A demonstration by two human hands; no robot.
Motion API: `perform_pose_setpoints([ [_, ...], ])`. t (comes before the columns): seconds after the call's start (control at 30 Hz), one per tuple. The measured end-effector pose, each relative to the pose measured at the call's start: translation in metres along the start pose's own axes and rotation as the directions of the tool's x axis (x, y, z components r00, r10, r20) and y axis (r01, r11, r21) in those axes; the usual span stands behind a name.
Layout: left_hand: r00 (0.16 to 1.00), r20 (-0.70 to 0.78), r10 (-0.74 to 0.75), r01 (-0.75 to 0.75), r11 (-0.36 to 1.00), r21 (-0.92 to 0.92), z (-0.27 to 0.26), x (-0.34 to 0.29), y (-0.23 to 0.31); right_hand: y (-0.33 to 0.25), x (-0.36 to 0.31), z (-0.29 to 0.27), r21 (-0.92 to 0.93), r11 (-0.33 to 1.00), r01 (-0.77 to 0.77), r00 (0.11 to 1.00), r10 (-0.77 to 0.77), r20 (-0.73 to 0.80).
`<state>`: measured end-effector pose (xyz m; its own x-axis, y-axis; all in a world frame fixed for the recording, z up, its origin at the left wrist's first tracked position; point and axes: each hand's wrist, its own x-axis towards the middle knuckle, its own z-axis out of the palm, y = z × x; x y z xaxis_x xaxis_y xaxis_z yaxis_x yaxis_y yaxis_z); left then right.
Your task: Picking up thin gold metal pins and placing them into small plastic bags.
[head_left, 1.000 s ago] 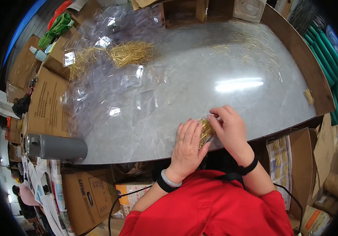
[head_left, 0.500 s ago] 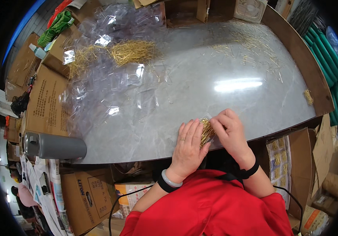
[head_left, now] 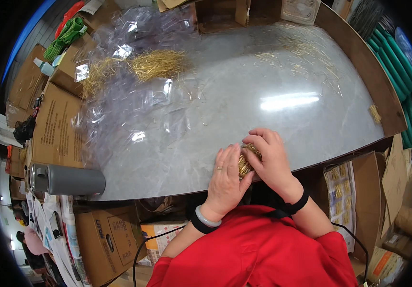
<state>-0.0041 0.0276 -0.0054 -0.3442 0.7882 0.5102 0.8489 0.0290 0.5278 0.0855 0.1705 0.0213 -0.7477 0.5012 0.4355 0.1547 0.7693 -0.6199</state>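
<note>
A bundle of gold wire hooks (head_left: 245,166) is at the table's near edge, between my two hands. My left hand (head_left: 226,176), with a ring and a pale bangle, lies along its left side, fingers held together and thumb at the near end. From the right, my right hand (head_left: 273,160) curls over the bundle, its fingertips on the top and far end. The fingers hide part of the bundle. Farther off to the left, a heap of loose gold wire hooks (head_left: 158,65) lies on a spread of clear plastic packs (head_left: 124,112).
A grey bottle (head_left: 72,180) lies at the table's near left corner, beside a cardboard box (head_left: 55,129). Loose wires (head_left: 311,52) are scattered at the far right. A small gold bundle (head_left: 375,114) sits by the raised wooden edge (head_left: 361,67). A white fan (head_left: 300,10) stands at the back.
My right hand has moved slightly left and closed over the far end of the bundle. The left hand stays beside it, shifted only a little.
</note>
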Motion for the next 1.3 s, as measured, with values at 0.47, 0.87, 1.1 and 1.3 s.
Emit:
perform_pose_setpoints([
  [0.47, 0.996, 0.023, -0.083, 0.085, 0.988, -0.133, -0.004, -0.007, -0.005, -0.013, -0.015, 0.0, 0.001, 0.992, 0.129, 0.992, -0.129, 0.009],
  [0.87, 0.934, 0.302, -0.193, 0.34, 0.212, -0.916, -0.037, -0.001, -0.026, -0.032, -0.027, 0.012, 0.065, 0.997, -0.041, 0.998, 0.044, -0.046],
  [1.1, 0.926, 0.242, -0.289, 0.314, 0.233, -0.921, -0.034, -0.004, -0.022, -0.045, -0.029, -0.001, -0.174, 0.984, 0.021, 0.999, -0.025, -0.024],
  [1.3, 0.948, 0.154, -0.277, 0.234, 0.285, -0.93, -0.03, -0.007, -0.024, -0.022, -0.037, 0.005, -0.184, 0.969, 0.167, 0.983, -0.149, 0.106],
])
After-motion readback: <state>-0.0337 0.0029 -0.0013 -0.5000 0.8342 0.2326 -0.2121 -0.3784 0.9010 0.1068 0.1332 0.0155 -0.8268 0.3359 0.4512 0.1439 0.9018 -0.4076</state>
